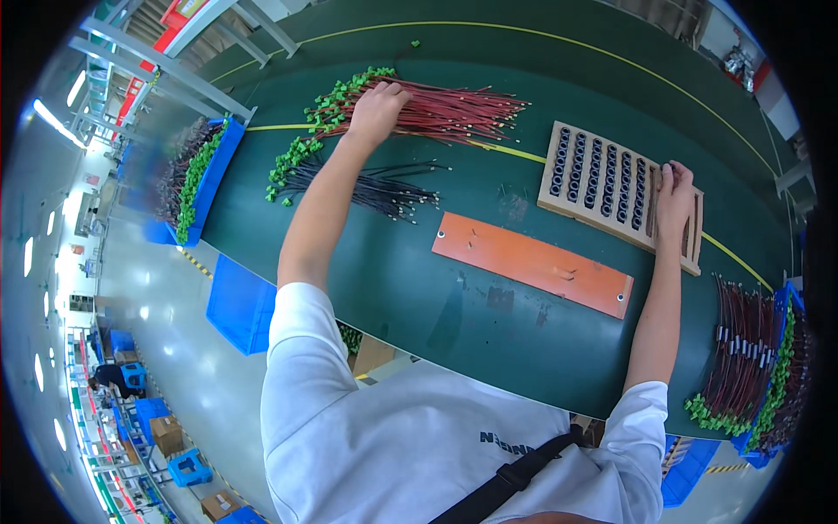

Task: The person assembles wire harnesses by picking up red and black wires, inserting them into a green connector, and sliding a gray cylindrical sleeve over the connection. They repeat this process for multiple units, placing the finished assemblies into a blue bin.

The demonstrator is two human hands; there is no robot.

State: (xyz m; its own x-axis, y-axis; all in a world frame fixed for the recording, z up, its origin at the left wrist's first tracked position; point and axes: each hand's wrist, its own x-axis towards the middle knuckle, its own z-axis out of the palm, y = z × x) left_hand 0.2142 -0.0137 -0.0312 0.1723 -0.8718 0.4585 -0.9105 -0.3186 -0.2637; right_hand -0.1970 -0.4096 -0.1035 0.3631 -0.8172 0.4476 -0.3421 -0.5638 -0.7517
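– Worktop (393,288): dark green, smooth, faintly scuffed, crossed by a yellow line (515,151). What lay on it?

– Far side, left of centre: one sheaf of dark red wires (463,106), thin and apparently flexible, green connectors (336,100) bunched at the left end, pale tips fanned to the right. Nearer the wearer: a smaller sheaf of black wires (375,188), laid the same way. Probably sorted by colour, heads together, so that single strands would come free untangled.

– Hands?

– Left hand (377,113): over the red sheaf, close to the connectors, grip loosely curled; whether a strand was pinched, I could not tell. Right hand (675,201): at the right end of a wooden rack (576,210), thumb and fingers drawn nearly together, perhaps on a small dark piece; too small to confirm.

– Rack contents?

– Black cylinders (596,157): short, round, hollow-looking, ranked in straight columns, the slots likely keeping them orderly and within reach.

– Remaining items?

– One orange board (524,262): long, flat, rectangular, slantwise in front of the body, presumably central to suit both hands; small fittings on its face. Right end: more reddish wires (742,341), pale sleeves at mid-length.
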